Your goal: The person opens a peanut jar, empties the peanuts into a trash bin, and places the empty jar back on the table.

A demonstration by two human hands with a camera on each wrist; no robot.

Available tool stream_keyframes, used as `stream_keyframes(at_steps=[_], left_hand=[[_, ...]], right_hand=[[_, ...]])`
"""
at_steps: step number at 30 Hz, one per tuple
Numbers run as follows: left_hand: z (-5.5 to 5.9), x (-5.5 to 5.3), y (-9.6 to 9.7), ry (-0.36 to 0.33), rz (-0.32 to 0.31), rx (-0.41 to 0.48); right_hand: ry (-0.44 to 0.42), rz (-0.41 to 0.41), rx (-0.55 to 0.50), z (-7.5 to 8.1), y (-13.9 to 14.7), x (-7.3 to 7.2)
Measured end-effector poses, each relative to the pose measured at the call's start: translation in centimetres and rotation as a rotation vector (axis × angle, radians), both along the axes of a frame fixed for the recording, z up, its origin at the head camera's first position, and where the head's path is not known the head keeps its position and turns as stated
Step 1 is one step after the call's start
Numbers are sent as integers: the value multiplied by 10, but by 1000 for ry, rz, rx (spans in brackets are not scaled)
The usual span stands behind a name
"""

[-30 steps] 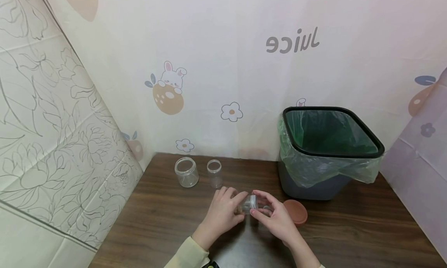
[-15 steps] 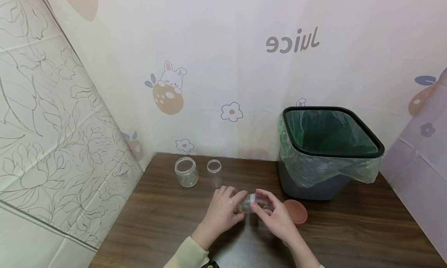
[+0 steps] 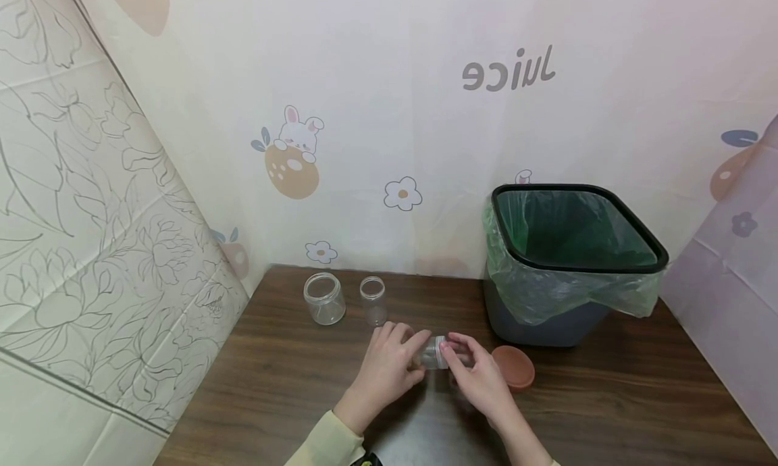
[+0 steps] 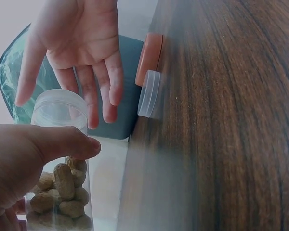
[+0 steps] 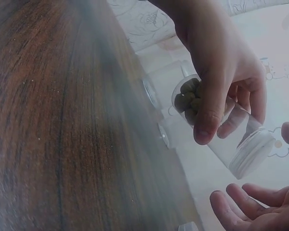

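My left hand (image 3: 389,368) grips a clear jar (image 3: 430,353) lying nearly level above the table, its top turned toward the right hand. Unshelled peanuts (image 4: 62,183) fill its lower part. A translucent ribbed screw cap (image 5: 253,153) sits on the jar's end. My right hand (image 3: 480,378) is around that cap. In the left wrist view the palm of the right hand (image 4: 84,43) shows, its fingers extended; the right wrist view has the right fingertips (image 5: 226,211) apart from the cap. Behind the right hand lie a reddish-brown lid (image 3: 514,367) and a clear lid (image 4: 149,94).
Toward the table's back left stand a wide clear jar (image 3: 325,305) and a narrower one (image 3: 373,307), both without lids. A dark bin (image 3: 541,327) with a green liner bag (image 3: 556,294) occupies the back right, close to the patterned wall cloth (image 3: 437,128).
My right thumb has moved up across the cap and the right fingers have shifted slightly to the right. The left hand and the jar stay almost where they were.
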State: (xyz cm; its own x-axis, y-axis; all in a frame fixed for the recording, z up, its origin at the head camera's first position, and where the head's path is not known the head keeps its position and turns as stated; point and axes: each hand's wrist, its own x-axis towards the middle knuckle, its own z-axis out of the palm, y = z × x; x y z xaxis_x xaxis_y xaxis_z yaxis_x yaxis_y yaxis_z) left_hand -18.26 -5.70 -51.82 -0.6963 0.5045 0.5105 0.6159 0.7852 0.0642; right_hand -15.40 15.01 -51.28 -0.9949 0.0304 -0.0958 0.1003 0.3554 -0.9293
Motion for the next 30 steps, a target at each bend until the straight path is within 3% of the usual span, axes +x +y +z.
stream_keyframes(at_steps=[9, 15, 30], left_hand=[[-1, 0, 0, 16, -1, 0], [-1, 0, 0, 26, -6, 4], [0, 1, 0, 1, -3, -3]], right_hand=[[-9, -3, -21, 0, -2, 2], [20, 9, 19, 0, -2, 3], [47, 39, -9, -1, -1, 2]])
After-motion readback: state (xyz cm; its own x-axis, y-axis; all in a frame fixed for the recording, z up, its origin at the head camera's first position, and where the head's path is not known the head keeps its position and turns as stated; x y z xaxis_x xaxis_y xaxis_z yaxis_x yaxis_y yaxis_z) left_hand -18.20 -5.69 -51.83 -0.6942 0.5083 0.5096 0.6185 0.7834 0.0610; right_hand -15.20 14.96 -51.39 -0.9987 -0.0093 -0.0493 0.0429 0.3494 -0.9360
